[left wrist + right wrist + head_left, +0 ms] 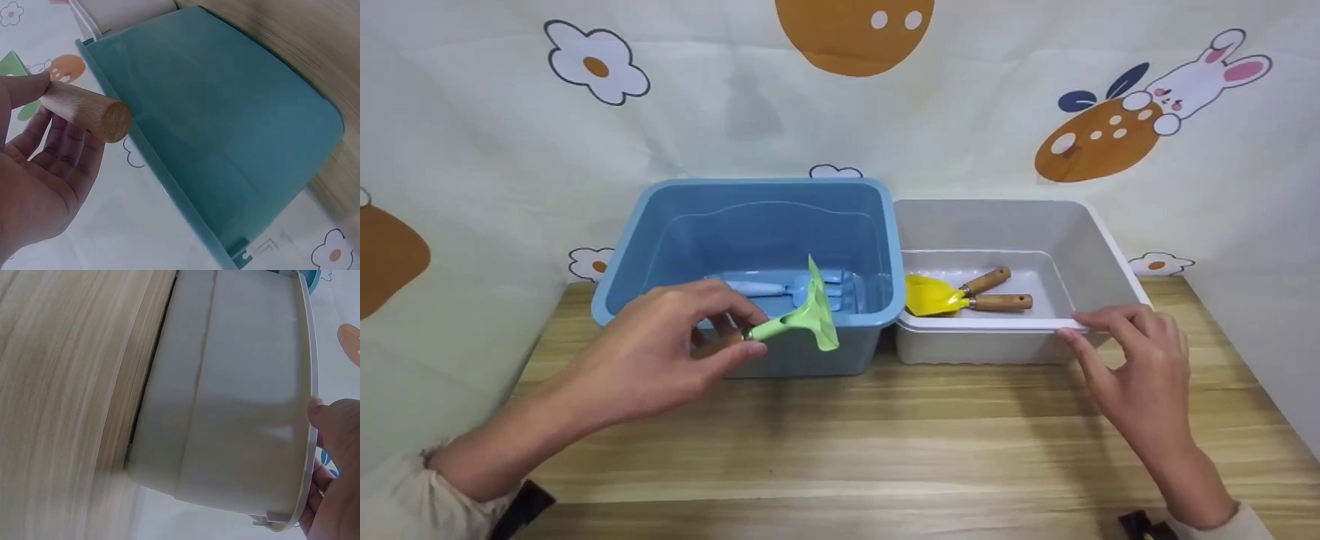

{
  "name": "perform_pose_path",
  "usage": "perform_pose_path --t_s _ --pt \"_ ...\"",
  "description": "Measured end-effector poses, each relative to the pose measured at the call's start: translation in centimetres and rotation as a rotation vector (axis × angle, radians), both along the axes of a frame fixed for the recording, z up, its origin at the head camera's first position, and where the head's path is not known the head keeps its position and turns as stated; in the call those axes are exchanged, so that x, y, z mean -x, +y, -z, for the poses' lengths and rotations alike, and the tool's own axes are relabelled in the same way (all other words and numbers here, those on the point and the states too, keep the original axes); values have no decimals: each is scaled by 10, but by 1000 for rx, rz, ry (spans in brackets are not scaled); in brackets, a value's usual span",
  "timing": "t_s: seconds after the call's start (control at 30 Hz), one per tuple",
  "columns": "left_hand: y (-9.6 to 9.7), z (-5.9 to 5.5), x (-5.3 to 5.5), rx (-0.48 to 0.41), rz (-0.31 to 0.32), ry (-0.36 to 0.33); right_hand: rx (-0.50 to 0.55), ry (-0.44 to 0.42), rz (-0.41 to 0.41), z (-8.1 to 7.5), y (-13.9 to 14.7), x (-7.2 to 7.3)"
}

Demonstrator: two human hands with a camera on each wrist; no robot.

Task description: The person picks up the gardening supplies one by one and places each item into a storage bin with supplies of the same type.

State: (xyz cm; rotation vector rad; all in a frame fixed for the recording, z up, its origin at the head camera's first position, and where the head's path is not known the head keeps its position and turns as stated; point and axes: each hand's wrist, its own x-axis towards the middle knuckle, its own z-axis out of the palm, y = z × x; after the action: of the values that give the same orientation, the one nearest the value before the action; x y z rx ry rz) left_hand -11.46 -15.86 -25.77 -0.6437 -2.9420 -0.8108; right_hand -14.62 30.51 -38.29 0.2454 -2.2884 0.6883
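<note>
My left hand [660, 356] holds a small garden hand tool [814, 319] over the front rim of a blue bin [802, 352]. Its light green head points right and is seen nearly edge-on; the wooden handle [84, 109] is pinched between thumb and fingers, as the left wrist view shows. A light blue garden fork [802, 291] lies inside that bin, partly hidden behind the green head. At the right, my right hand [1147, 375] pinches the front right rim of a white bin [982, 343], thumb outside. Two tools with yellow heads [934, 296] and wooden handles [1001, 302] lie in the white bin.
Both bins stand side by side on a wood-grain table [840, 450], the blue one taller, its rim overlapping the white one's left edge. Behind and beside them hangs a pale cloth [960, 90] printed with flowers and a rabbit.
</note>
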Motion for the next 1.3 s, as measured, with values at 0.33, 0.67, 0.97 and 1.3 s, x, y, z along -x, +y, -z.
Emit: perform_pose_path --t_s 0.33,0.67,0.97,1.3 --pt "-11 -25 26 59 8 89 2 10 3 0 1 -2" --pt "-10 -34 32 87 -15 124 49 73 -75 10 6 3" --pt "-7 -36 48 110 21 73 55 45 -86 10 5 5" --pt "1 -41 64 135 51 -10 40 23 -64 8 3 5"
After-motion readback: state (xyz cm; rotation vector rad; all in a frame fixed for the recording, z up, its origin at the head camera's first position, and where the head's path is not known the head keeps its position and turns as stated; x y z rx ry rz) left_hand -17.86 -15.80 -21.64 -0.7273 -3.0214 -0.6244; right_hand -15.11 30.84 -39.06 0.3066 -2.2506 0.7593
